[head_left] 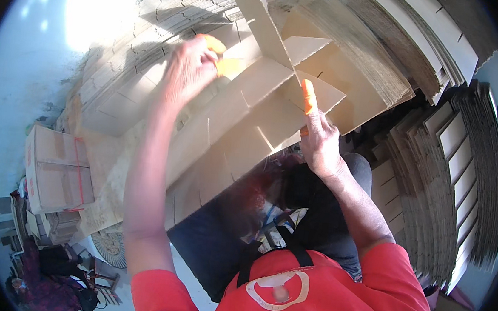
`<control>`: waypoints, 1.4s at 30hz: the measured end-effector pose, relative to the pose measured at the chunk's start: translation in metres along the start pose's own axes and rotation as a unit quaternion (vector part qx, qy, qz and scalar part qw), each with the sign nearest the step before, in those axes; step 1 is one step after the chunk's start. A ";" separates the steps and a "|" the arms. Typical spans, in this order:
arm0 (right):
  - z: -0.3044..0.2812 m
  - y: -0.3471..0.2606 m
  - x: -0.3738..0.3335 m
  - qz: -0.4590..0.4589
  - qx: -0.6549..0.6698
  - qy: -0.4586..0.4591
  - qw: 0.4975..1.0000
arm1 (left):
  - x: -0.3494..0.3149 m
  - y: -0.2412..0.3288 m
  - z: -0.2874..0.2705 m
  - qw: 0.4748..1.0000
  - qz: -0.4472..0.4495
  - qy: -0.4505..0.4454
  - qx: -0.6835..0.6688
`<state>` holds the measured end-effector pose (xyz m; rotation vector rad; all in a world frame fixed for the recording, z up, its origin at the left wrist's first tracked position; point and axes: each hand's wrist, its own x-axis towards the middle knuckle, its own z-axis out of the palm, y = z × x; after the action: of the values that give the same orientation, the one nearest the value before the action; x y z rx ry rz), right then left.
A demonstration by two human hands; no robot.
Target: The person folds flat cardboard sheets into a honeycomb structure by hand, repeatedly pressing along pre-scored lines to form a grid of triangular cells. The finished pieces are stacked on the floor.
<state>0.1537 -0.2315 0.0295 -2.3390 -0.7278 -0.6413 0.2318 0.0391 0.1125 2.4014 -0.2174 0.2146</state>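
Slotted cardboard divider strips (pixel 241 116) stand on edge in front of me, crossing one another in a partly interlocked grid. One long strip (pixel 262 22) slants up toward the top of the view. My right hand (pixel 322 144) grips the dividers near a crossing, an orange finger cover (pixel 308 96) lying along the board. Over the far left part of the strips is my left hand (pixel 188 72), its fingers bent and smeared by motion. It wears orange finger covers (pixel 215 44) too, and whether it holds a strip does not show.
Stacks of slotted cardboard sheets lie at the back left (pixel 132 63), back right (pixel 356 40) and right (pixel 431 191). A taped cardboard box (pixel 59 170) with a red strap sits at left. Another person (pixel 47 292) appears at lower left.
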 end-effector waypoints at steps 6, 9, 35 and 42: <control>-0.003 -0.001 -0.001 -0.001 0.012 -0.011 1.000 | 0.062 -0.061 0.029 0.948 0.044 0.081 0.303; -0.001 0.001 0.001 -0.019 0.021 -0.004 1.000 | 0.072 -0.094 0.050 0.911 0.066 0.126 0.386; -0.010 -0.003 -0.008 -0.052 0.033 0.003 0.998 | 0.041 -0.065 0.042 0.941 0.184 0.144 0.246; -0.014 -0.004 -0.012 0.001 -0.003 -0.063 0.998 | 0.026 -0.043 0.036 0.938 0.221 0.163 0.212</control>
<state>0.1389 -0.2423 0.0337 -2.4016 -0.7796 -0.4993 0.2695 0.0448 0.0639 2.6541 -0.6082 0.9452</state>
